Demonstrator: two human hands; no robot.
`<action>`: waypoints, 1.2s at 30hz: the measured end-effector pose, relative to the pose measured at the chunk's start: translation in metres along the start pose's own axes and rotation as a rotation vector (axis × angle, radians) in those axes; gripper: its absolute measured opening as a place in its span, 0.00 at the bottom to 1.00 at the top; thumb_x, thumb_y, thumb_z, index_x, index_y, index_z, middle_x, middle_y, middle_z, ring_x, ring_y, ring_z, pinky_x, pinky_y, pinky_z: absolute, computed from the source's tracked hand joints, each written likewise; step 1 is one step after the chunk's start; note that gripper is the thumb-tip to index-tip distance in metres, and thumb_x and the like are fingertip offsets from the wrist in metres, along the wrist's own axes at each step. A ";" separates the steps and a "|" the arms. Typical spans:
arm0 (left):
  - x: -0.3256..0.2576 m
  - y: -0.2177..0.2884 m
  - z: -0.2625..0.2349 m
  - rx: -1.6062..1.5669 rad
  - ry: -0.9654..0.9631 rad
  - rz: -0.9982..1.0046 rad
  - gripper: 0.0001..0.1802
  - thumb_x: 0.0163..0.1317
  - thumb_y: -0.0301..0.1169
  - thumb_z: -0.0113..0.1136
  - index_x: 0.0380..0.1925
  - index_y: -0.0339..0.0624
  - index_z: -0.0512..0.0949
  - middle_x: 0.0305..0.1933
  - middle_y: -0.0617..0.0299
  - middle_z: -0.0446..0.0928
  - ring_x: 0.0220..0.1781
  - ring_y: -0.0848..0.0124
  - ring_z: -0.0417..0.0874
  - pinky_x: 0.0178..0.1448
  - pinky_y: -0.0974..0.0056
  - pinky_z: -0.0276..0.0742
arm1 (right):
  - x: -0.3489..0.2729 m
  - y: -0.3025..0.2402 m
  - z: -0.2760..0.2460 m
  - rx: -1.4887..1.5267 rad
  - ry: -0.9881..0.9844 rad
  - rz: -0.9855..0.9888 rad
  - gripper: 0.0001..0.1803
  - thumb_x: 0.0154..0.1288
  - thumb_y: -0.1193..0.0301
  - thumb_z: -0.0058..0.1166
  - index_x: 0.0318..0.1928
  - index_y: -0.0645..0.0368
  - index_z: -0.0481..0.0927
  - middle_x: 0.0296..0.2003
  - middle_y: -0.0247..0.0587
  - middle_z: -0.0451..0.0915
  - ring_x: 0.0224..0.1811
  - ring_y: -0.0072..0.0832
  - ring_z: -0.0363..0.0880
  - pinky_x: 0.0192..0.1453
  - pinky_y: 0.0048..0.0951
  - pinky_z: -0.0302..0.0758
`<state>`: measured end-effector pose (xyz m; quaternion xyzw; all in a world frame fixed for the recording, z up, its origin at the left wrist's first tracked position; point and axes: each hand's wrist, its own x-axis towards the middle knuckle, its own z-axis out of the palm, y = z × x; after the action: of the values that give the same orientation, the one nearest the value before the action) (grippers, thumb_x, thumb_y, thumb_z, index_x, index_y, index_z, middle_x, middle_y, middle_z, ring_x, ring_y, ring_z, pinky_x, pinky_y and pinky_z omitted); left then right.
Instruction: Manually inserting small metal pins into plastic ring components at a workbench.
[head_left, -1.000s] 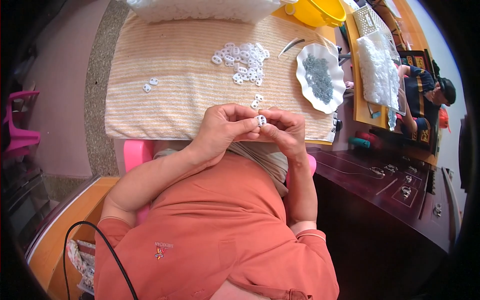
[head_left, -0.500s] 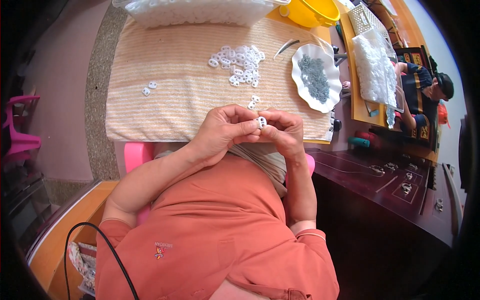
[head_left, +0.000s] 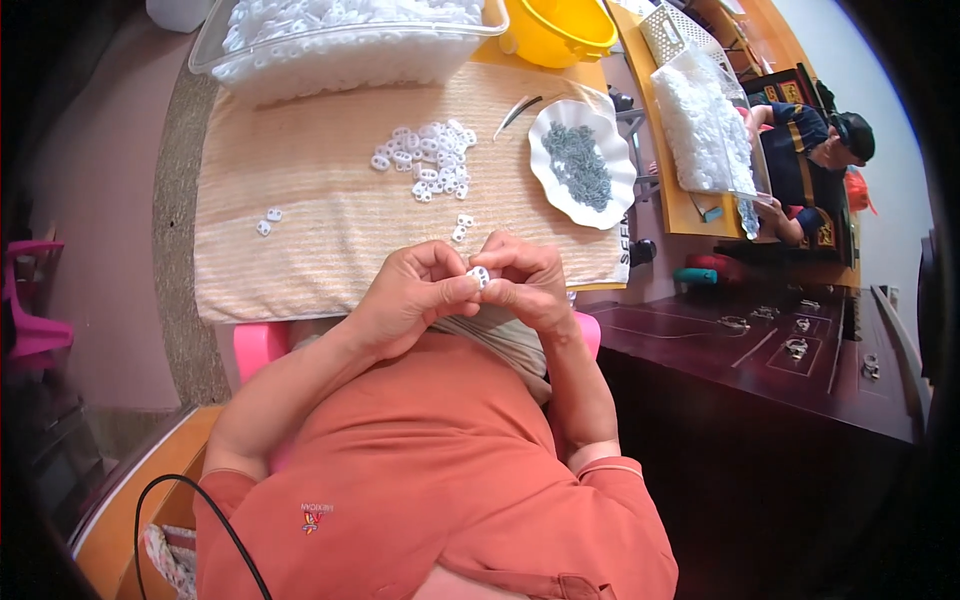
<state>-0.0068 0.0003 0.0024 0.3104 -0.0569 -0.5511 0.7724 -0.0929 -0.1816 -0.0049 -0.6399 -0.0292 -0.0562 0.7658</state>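
Pinching the piece (head_left: 480,276) together, left hand (head_left: 412,295) and right hand (head_left: 530,287) could lose it off the near side of the towel (head_left: 325,190) if either slips.

My red shirt (head_left: 400,480) bears small lettering (head_left: 317,507), an emblem (head_left: 313,521). Dark capitals (head_left: 626,240) edge the striped cloth (head_left: 300,265). Gold marks (head_left: 790,91) on a dark panel (head_left: 806,88): I can't read them.

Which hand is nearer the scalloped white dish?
Right. The right hand is below and slightly left of the dish in the view; the left hand is below it too, but farther left.
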 end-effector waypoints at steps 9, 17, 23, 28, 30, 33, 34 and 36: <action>0.000 -0.004 -0.001 0.042 -0.010 0.055 0.05 0.61 0.24 0.63 0.31 0.38 0.76 0.34 0.61 0.80 0.35 0.76 0.81 0.40 0.72 0.81 | 0.003 -0.007 0.009 -0.007 -0.039 -0.042 0.12 0.58 0.79 0.64 0.44 0.65 0.83 0.33 0.34 0.77 0.33 0.17 0.73 0.34 0.18 0.68; 0.002 -0.001 -0.001 0.027 0.015 0.045 0.06 0.61 0.26 0.64 0.35 0.37 0.76 0.35 0.60 0.80 0.35 0.73 0.82 0.41 0.72 0.83 | 0.002 -0.014 0.008 0.106 -0.020 0.104 0.10 0.60 0.79 0.62 0.42 0.65 0.79 0.39 0.36 0.74 0.39 0.19 0.75 0.43 0.20 0.75; 0.001 0.006 0.002 -0.002 0.041 0.051 0.07 0.63 0.27 0.62 0.36 0.36 0.76 0.37 0.59 0.81 0.37 0.75 0.83 0.41 0.72 0.83 | 0.011 -0.030 0.004 0.034 0.015 0.111 0.06 0.61 0.82 0.59 0.39 0.66 0.78 0.40 0.38 0.74 0.40 0.22 0.77 0.44 0.23 0.78; -0.002 0.009 0.007 0.041 0.132 0.019 0.07 0.64 0.29 0.62 0.37 0.36 0.78 0.40 0.59 0.81 0.37 0.77 0.81 0.43 0.71 0.83 | 0.049 -0.065 -0.035 -0.491 0.252 0.000 0.05 0.63 0.79 0.58 0.40 0.66 0.79 0.30 0.35 0.81 0.32 0.20 0.80 0.38 0.20 0.78; -0.004 0.006 0.006 0.054 0.130 0.047 0.07 0.64 0.29 0.62 0.37 0.36 0.78 0.42 0.59 0.81 0.37 0.77 0.81 0.43 0.71 0.83 | 0.082 -0.091 -0.049 -0.891 0.387 -0.110 0.04 0.61 0.79 0.57 0.37 0.65 0.82 0.28 0.36 0.82 0.31 0.17 0.80 0.36 0.18 0.76; -0.007 0.006 0.009 0.086 0.152 0.036 0.07 0.64 0.29 0.62 0.37 0.36 0.78 0.42 0.60 0.81 0.37 0.77 0.81 0.44 0.70 0.83 | 0.140 -0.112 -0.085 -0.996 0.547 -0.351 0.11 0.60 0.74 0.60 0.43 0.64 0.82 0.31 0.47 0.84 0.32 0.26 0.83 0.35 0.25 0.77; -0.007 0.006 0.009 0.098 0.161 0.035 0.07 0.64 0.29 0.62 0.36 0.38 0.78 0.43 0.59 0.80 0.36 0.77 0.81 0.43 0.70 0.83 | 0.156 -0.117 -0.094 -1.035 0.586 -0.412 0.14 0.60 0.75 0.59 0.47 0.65 0.81 0.35 0.50 0.84 0.34 0.29 0.84 0.38 0.26 0.78; -0.007 0.006 0.010 0.109 0.175 0.024 0.06 0.64 0.30 0.61 0.36 0.40 0.78 0.44 0.57 0.80 0.34 0.77 0.82 0.42 0.70 0.84 | 0.179 -0.109 -0.118 -0.871 0.635 -0.477 0.21 0.60 0.76 0.59 0.55 0.69 0.76 0.43 0.54 0.82 0.37 0.33 0.85 0.43 0.27 0.80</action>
<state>-0.0091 0.0036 0.0152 0.3981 -0.0227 -0.5088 0.7630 0.0678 -0.3254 0.1013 -0.8231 0.0842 -0.4224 0.3701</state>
